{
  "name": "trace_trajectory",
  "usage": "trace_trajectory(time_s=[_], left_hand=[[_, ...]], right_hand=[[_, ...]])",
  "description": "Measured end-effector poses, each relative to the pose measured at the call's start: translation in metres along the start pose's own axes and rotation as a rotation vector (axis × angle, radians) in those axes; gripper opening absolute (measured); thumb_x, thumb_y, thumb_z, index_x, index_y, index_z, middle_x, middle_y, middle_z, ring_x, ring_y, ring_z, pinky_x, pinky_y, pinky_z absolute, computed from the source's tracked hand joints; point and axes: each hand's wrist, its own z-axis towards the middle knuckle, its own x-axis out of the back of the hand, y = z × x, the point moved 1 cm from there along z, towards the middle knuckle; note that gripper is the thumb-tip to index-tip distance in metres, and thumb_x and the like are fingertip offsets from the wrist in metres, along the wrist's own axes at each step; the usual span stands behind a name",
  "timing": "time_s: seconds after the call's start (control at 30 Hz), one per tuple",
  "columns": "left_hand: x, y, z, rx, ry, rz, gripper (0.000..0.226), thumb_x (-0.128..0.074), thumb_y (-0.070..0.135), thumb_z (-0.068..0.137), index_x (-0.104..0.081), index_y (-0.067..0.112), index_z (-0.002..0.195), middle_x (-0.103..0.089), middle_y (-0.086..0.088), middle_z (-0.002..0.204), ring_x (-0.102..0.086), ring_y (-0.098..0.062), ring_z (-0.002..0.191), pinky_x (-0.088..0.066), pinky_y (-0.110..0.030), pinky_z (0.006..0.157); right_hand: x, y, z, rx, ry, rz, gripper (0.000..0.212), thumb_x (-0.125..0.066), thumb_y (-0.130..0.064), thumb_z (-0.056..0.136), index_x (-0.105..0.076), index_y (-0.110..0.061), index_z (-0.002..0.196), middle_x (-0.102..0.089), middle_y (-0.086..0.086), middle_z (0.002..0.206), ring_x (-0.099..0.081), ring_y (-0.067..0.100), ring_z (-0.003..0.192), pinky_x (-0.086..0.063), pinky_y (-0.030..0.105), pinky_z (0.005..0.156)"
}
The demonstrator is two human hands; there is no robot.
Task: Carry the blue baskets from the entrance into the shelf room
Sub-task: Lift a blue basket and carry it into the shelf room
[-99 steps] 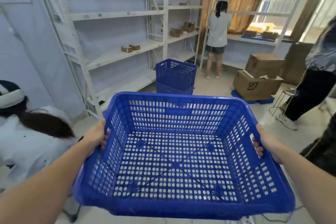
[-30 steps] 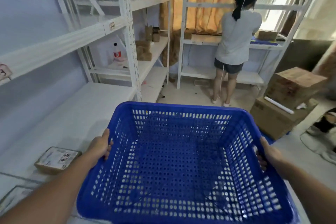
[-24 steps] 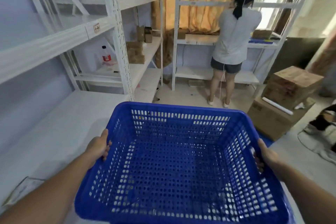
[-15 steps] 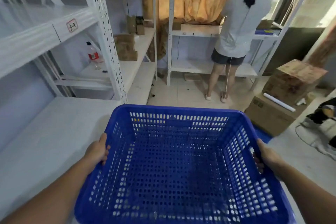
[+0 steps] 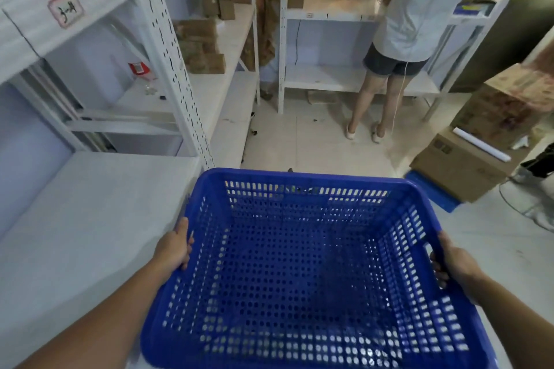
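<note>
I hold an empty blue perforated basket [image 5: 299,272] level in front of me, low in the head view. My left hand [image 5: 175,247] grips its left rim, thumb on top. My right hand [image 5: 452,263] grips the right rim at the handle slot. The basket hangs over the floor beside the low white shelf [image 5: 75,219] on my left. Whatever lies under the basket is hidden.
White metal racks [image 5: 168,48] line the left wall, holding small cardboard boxes [image 5: 201,45]. A person [image 5: 401,39] stands at the far rack with their back to me. Stacked cartons [image 5: 485,141] on a blue pallet sit at the right. Tiled floor [image 5: 305,141] lies ahead.
I have walked further into the room and my view has tilted down: the racks and the standing person are nearer. Both hands keep the same grip on the basket.
</note>
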Motion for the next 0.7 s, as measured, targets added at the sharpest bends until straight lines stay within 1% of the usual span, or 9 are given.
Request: trace_trajectory(time_s=[0.2, 0.4, 0.53, 0.7], left_hand=[[-0.007, 0.020, 0.023, -0.016, -0.012, 0.023, 0.071, -0.024, 0.065, 0.101, -0.058, 0.007, 0.080, -0.053, -0.007, 0.061, -0.045, -0.023, 0.046, -0.044, -0.034, 0.051], [-0.016, 0.037, 0.042, -0.008, -0.005, -0.005, 0.068, -0.026, 0.064, 0.101, -0.057, 0.007, 0.082, -0.053, -0.007, 0.061, -0.045, -0.023, 0.048, -0.044, -0.036, 0.052], [-0.024, 0.049, 0.051, -0.009, 0.015, -0.030, 0.064, -0.028, 0.060, 0.103, -0.057, 0.006, 0.084, -0.053, -0.010, 0.066, -0.045, -0.024, 0.051, -0.043, -0.036, 0.055], [-0.031, 0.065, 0.063, 0.002, 0.015, -0.041, 0.064, -0.028, 0.060, 0.103, -0.057, 0.006, 0.084, -0.052, -0.010, 0.064, -0.044, -0.024, 0.051, -0.042, -0.037, 0.056]], right_hand=[[-0.002, -0.015, 0.019, -0.003, 0.037, 0.023, 0.068, -0.034, -0.066, 0.099, -0.049, -0.005, 0.072, -0.043, 0.017, 0.061, -0.039, 0.025, 0.045, -0.037, 0.035, 0.050], [0.000, -0.029, 0.042, 0.001, 0.034, 0.015, 0.070, -0.033, -0.068, 0.098, -0.048, -0.005, 0.072, -0.042, 0.015, 0.057, -0.039, 0.025, 0.044, -0.038, 0.036, 0.051], [0.000, -0.040, 0.057, 0.024, 0.021, 0.002, 0.074, -0.032, -0.071, 0.096, -0.049, -0.004, 0.070, -0.042, 0.016, 0.051, -0.042, 0.027, 0.042, -0.039, 0.038, 0.054], [0.003, -0.051, 0.078, 0.009, 0.020, -0.010, 0.076, -0.033, -0.075, 0.094, -0.050, -0.004, 0.071, -0.044, 0.016, 0.054, -0.042, 0.028, 0.046, -0.040, 0.041, 0.058]])
